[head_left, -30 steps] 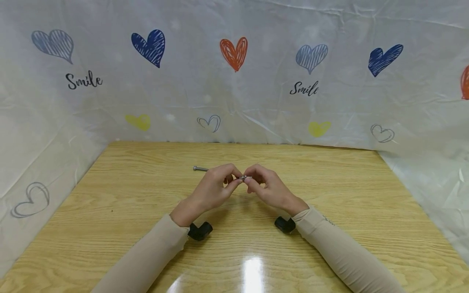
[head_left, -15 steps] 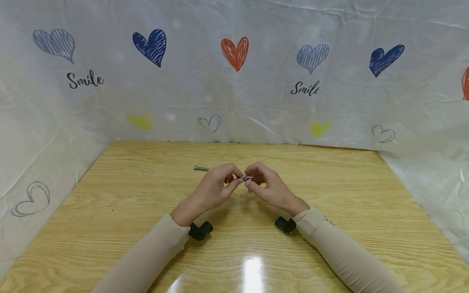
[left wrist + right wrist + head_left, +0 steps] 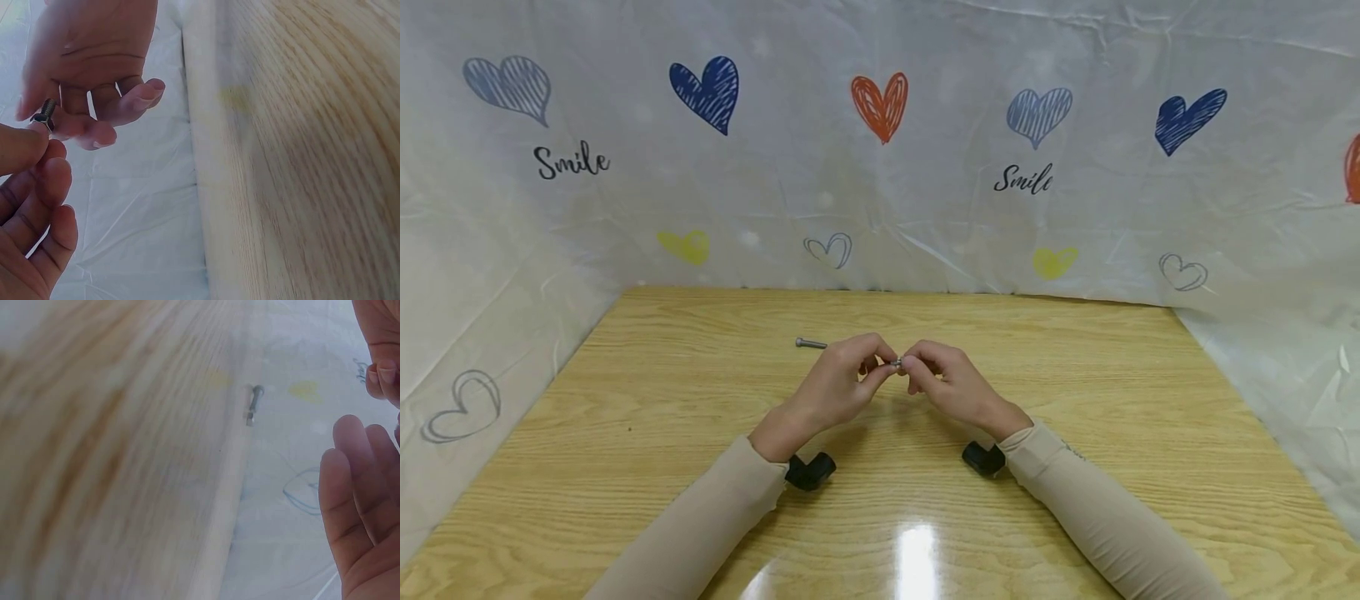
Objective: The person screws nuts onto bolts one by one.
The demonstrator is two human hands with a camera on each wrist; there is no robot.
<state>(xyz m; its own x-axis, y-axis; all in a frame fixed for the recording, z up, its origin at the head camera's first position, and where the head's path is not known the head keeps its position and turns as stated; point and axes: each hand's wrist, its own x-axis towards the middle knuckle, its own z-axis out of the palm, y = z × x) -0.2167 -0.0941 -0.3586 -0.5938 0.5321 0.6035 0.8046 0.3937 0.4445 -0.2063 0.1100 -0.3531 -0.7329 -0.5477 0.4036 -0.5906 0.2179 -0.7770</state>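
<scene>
In the head view my left hand [image 3: 838, 383] pinches a small metal bolt between thumb and forefinger, above the middle of the table. My right hand [image 3: 958, 386] meets it from the right, thumb and forefinger at a nut on the bolt. The left wrist view shows the bolt's threaded shank [image 3: 48, 107] standing out of the nut [image 3: 42, 120], between the two hands' fingertips. The left fingers hide the bolt's other end. A second bolt [image 3: 811, 343] with a round head lies on the table behind the left hand; its far end is partly hidden there.
The wooden table [image 3: 1075, 500] has a white cloth [image 3: 925, 208] with printed hearts behind it and at the sides. Black wrist devices [image 3: 810, 472] sit below both wrists. Light glares off the table's near part.
The right fingers parted slightly from the bolt half a second ago, showing its shank; now they have closed in again and cover its tip. The left hand and second bolt stay put.
</scene>
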